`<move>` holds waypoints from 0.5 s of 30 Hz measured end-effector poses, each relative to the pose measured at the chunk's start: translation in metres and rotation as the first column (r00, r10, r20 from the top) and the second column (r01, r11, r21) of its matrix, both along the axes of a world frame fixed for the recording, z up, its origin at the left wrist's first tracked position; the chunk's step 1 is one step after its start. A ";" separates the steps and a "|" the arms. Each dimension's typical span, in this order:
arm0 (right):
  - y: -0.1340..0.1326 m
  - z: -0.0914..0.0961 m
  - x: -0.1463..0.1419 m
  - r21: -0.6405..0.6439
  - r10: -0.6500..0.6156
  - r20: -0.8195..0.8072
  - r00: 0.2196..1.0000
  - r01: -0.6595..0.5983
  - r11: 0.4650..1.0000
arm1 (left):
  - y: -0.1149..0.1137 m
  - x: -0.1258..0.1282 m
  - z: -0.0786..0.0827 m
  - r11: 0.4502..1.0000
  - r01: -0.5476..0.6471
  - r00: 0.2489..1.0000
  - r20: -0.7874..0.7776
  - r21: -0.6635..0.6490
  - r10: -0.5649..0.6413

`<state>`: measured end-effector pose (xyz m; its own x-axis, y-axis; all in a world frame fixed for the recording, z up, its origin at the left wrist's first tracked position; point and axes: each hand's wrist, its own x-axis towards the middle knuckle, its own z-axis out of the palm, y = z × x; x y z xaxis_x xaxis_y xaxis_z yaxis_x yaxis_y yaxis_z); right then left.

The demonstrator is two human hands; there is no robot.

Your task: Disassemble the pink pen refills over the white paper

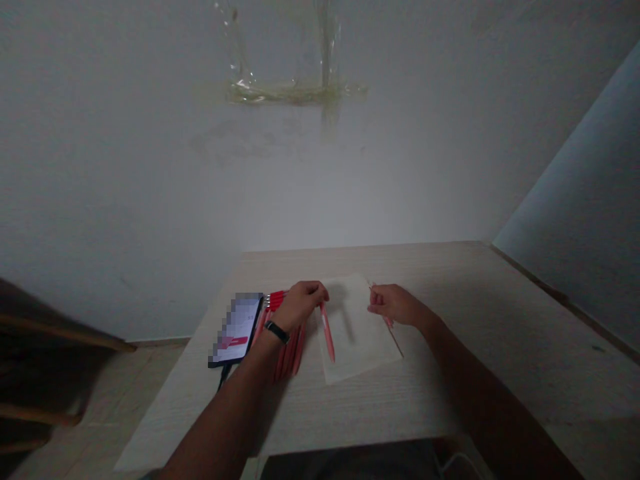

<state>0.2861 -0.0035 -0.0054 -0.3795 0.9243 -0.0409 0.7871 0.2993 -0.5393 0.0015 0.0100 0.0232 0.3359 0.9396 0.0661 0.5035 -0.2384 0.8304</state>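
Note:
My left hand (300, 303) is closed around the top of a red pen (327, 337) that slants down onto a sheet of pale paper (357, 340) on the wooden table (450, 373). A black band sits on that wrist. Under and beside this hand lies a row of several more red pens (287, 353). My right hand (395, 305) rests on the paper's right side, fingers curled around another red pen (389, 323), most of which is hidden by the hand.
A phone (237, 329) with a lit screen lies left of the pens, a cable running off the table's front edge. A white wall stands behind, with clear tape (295, 90) stuck on it. Dark wooden furniture (45, 347) is at far left.

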 end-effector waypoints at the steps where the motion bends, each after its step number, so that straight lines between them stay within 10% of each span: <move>1: -0.001 -0.002 -0.002 0.019 0.039 -0.011 0.999 -0.038 0.999 | 0.001 0.001 0.000 0.999 -0.024 0.996 0.080 -0.029 0.026; 15: -0.005 -0.012 -0.019 0.050 0.104 0.112 0.988 -0.110 0.993 | 0.002 0.008 -0.002 0.978 -0.090 0.858 0.484 -0.188 0.172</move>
<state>0.2672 -0.0081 -0.0179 -0.4727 0.8805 -0.0365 0.8020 0.4126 -0.4320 0.0099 0.0124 0.0208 0.1702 0.9845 0.0425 0.0334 -0.0488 0.9982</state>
